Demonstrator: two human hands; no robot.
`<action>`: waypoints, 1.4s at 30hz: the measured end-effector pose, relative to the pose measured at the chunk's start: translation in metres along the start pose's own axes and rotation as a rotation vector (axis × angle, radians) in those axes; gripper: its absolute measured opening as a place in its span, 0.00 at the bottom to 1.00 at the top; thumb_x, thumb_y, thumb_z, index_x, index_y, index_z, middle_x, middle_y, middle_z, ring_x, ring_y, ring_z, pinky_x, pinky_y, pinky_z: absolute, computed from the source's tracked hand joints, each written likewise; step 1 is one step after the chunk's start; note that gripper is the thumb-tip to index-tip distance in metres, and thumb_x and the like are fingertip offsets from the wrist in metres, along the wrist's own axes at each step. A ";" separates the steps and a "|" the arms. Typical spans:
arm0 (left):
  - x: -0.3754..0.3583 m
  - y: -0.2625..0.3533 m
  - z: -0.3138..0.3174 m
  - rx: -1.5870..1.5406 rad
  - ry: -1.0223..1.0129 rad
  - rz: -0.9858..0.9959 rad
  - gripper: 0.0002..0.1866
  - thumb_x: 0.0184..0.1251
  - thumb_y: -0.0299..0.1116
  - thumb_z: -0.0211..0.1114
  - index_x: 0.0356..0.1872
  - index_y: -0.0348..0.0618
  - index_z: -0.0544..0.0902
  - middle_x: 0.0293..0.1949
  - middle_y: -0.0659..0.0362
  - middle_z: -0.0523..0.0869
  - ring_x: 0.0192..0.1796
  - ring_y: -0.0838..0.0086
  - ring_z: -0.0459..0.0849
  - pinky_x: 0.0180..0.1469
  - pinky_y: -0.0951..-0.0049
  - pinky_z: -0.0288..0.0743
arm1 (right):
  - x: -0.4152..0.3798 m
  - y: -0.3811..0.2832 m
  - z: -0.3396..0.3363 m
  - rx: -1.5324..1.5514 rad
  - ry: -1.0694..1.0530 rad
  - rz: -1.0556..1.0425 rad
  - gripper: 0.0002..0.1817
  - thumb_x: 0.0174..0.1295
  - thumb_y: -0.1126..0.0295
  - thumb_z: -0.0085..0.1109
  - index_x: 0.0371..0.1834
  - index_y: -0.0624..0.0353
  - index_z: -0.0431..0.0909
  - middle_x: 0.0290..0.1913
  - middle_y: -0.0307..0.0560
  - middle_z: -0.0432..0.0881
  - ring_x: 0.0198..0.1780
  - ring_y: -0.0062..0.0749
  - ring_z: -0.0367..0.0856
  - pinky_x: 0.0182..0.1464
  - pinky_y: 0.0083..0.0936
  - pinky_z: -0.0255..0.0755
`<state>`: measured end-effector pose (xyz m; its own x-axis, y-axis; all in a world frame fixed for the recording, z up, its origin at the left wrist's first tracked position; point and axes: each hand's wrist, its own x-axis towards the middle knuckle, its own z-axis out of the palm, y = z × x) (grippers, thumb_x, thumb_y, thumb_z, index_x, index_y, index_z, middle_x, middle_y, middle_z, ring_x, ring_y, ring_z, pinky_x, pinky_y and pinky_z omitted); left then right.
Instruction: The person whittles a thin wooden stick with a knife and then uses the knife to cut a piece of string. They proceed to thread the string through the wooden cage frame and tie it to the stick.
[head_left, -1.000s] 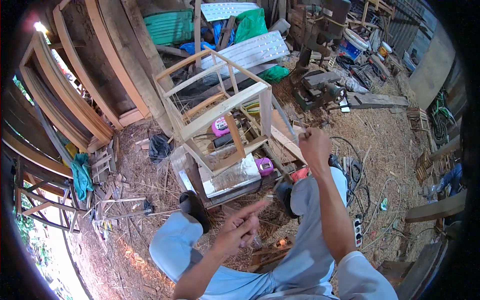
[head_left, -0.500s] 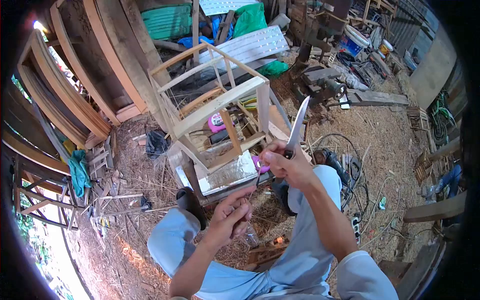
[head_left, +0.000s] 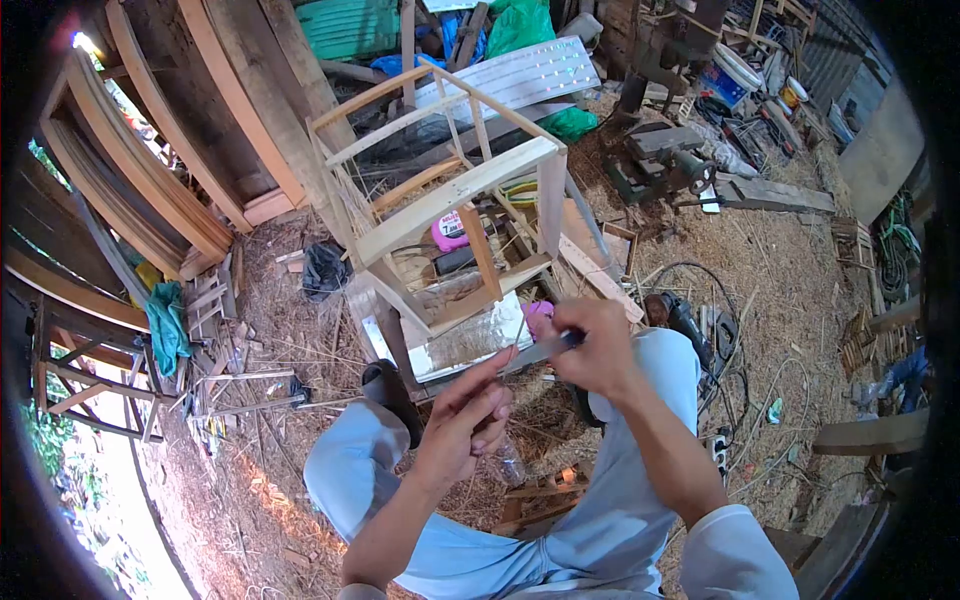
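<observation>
My right hand [head_left: 597, 350] is closed round the dark handle of a knife [head_left: 545, 350], its blade lying flat and pointing left. The blade's tip is right at the extended index finger of my left hand [head_left: 465, 425]. Between that finger and the thumb side my left hand pinches a thin wooden stick [head_left: 519, 331], whose end rises beyond the fingertip; its lower part is hidden by the fingers. Just beyond both hands stands a small wooden frame [head_left: 455, 200] on a low bench with a white board [head_left: 465, 345]. A pink object [head_left: 538, 318] lies behind the knife.
A pink tape measure [head_left: 449, 230] lies inside the frame. Curved wooden pieces [head_left: 225, 110] lean at the left. To the right are a power tool [head_left: 685, 315] with a black cable and a metal vise-like machine [head_left: 665, 170]. Wood shavings cover the floor [head_left: 770, 290].
My right hand has swung the knife down from upright to pointing left, against the stick by my left hand. My left hand stays nearly in place; the view has shifted slightly.
</observation>
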<state>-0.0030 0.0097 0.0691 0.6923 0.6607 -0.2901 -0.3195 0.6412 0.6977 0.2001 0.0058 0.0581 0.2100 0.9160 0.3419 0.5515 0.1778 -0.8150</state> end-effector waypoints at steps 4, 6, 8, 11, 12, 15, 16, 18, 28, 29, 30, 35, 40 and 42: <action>0.001 -0.008 0.006 -0.002 0.008 -0.074 0.25 0.71 0.32 0.53 0.68 0.50 0.63 0.28 0.65 0.69 0.18 0.88 0.58 0.18 0.86 0.53 | -0.011 -0.003 0.017 -0.317 -0.027 -0.213 0.08 0.35 0.70 0.66 0.17 0.57 0.75 0.17 0.46 0.77 0.20 0.41 0.77 0.22 0.32 0.68; 0.000 -0.010 0.009 0.001 0.010 -0.103 0.25 0.71 0.32 0.54 0.68 0.52 0.63 0.28 0.66 0.68 0.18 0.88 0.58 0.19 0.86 0.53 | -0.013 0.001 0.024 -0.345 0.029 -0.156 0.09 0.33 0.69 0.67 0.17 0.54 0.76 0.18 0.44 0.77 0.20 0.39 0.78 0.22 0.32 0.69; -0.001 -0.014 0.010 0.097 0.007 -0.080 0.25 0.71 0.33 0.53 0.69 0.52 0.62 0.27 0.67 0.66 0.18 0.88 0.58 0.19 0.85 0.52 | -0.012 0.003 0.020 -0.352 0.030 -0.138 0.08 0.33 0.69 0.67 0.17 0.52 0.76 0.18 0.42 0.78 0.20 0.38 0.78 0.22 0.32 0.68; 0.000 -0.014 0.010 0.045 0.011 -0.104 0.27 0.71 0.34 0.54 0.70 0.52 0.60 0.25 0.68 0.65 0.19 0.88 0.56 0.18 0.85 0.51 | -0.008 0.000 0.013 -0.366 0.016 -0.105 0.08 0.34 0.69 0.67 0.18 0.52 0.76 0.17 0.41 0.77 0.20 0.37 0.78 0.22 0.32 0.67; 0.001 -0.016 0.008 0.001 0.004 -0.120 0.27 0.71 0.35 0.54 0.70 0.52 0.60 0.25 0.69 0.65 0.18 0.88 0.56 0.18 0.85 0.51 | -0.008 0.000 0.012 -0.378 0.039 -0.107 0.07 0.36 0.69 0.66 0.17 0.52 0.76 0.17 0.41 0.77 0.20 0.37 0.78 0.22 0.32 0.66; 0.003 -0.020 0.002 0.027 -0.005 -0.155 0.29 0.71 0.36 0.54 0.71 0.55 0.57 0.26 0.68 0.64 0.17 0.87 0.55 0.18 0.85 0.50 | -0.004 0.006 0.013 -0.427 0.137 -0.094 0.06 0.38 0.69 0.65 0.16 0.54 0.75 0.17 0.43 0.77 0.20 0.38 0.77 0.22 0.33 0.66; 0.000 -0.018 0.005 0.027 -0.007 -0.151 0.29 0.71 0.36 0.54 0.71 0.55 0.57 0.26 0.68 0.64 0.17 0.87 0.55 0.18 0.85 0.50 | -0.002 0.009 0.012 -0.463 0.209 -0.075 0.06 0.38 0.70 0.64 0.14 0.55 0.75 0.16 0.45 0.76 0.19 0.39 0.77 0.22 0.34 0.67; -0.004 -0.011 0.014 0.052 -0.075 -0.076 0.28 0.70 0.36 0.55 0.70 0.52 0.60 0.24 0.68 0.63 0.17 0.87 0.55 0.17 0.84 0.50 | 0.006 0.013 -0.001 -0.493 0.231 -0.027 0.06 0.39 0.70 0.63 0.13 0.55 0.75 0.16 0.46 0.76 0.19 0.41 0.77 0.22 0.34 0.67; -0.013 -0.014 0.007 0.046 -0.167 -0.128 0.27 0.69 0.34 0.56 0.68 0.44 0.62 0.24 0.69 0.62 0.16 0.87 0.56 0.16 0.85 0.51 | 0.030 0.049 -0.035 -0.433 0.311 0.412 0.10 0.52 0.66 0.59 0.24 0.62 0.82 0.22 0.57 0.80 0.25 0.48 0.80 0.29 0.37 0.72; -0.009 -0.011 0.005 0.088 -0.131 -0.086 0.26 0.69 0.34 0.55 0.67 0.44 0.63 0.24 0.68 0.63 0.16 0.86 0.57 0.16 0.85 0.52 | 0.021 0.046 -0.025 -0.321 0.273 0.358 0.09 0.52 0.68 0.59 0.23 0.63 0.81 0.20 0.57 0.79 0.23 0.49 0.79 0.27 0.35 0.70; -0.006 -0.008 0.004 0.126 -0.091 -0.043 0.26 0.69 0.33 0.55 0.67 0.44 0.63 0.24 0.68 0.63 0.16 0.86 0.58 0.16 0.85 0.53 | 0.012 0.038 -0.014 -0.211 0.230 0.291 0.08 0.51 0.70 0.59 0.22 0.63 0.81 0.19 0.56 0.78 0.23 0.49 0.78 0.27 0.34 0.69; -0.001 -0.003 0.001 0.135 -0.011 -0.008 0.23 0.71 0.32 0.51 0.66 0.46 0.65 0.23 0.65 0.63 0.16 0.85 0.61 0.17 0.84 0.58 | -0.011 0.016 0.025 -0.141 0.056 0.001 0.04 0.45 0.74 0.61 0.22 0.61 0.76 0.20 0.52 0.77 0.25 0.49 0.78 0.27 0.35 0.70; 0.004 0.000 0.004 0.284 0.027 0.068 0.21 0.71 0.31 0.51 0.63 0.45 0.65 0.27 0.62 0.69 0.16 0.83 0.64 0.16 0.83 0.58 | -0.008 0.012 0.030 -0.237 -0.052 -0.126 0.06 0.42 0.74 0.62 0.23 0.59 0.75 0.26 0.51 0.78 0.27 0.49 0.79 0.30 0.38 0.73; 0.005 0.001 0.005 0.262 0.050 0.064 0.20 0.70 0.31 0.52 0.62 0.45 0.65 0.29 0.60 0.71 0.16 0.82 0.65 0.15 0.83 0.58 | -0.010 0.012 0.032 -0.270 -0.071 -0.138 0.07 0.41 0.74 0.63 0.23 0.59 0.75 0.27 0.50 0.79 0.27 0.49 0.79 0.30 0.38 0.74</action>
<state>0.0034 0.0124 0.0717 0.6414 0.7191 -0.2674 -0.1789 0.4791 0.8593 0.1786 0.0103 0.0296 0.0669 0.9144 0.3992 0.7670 0.2088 -0.6067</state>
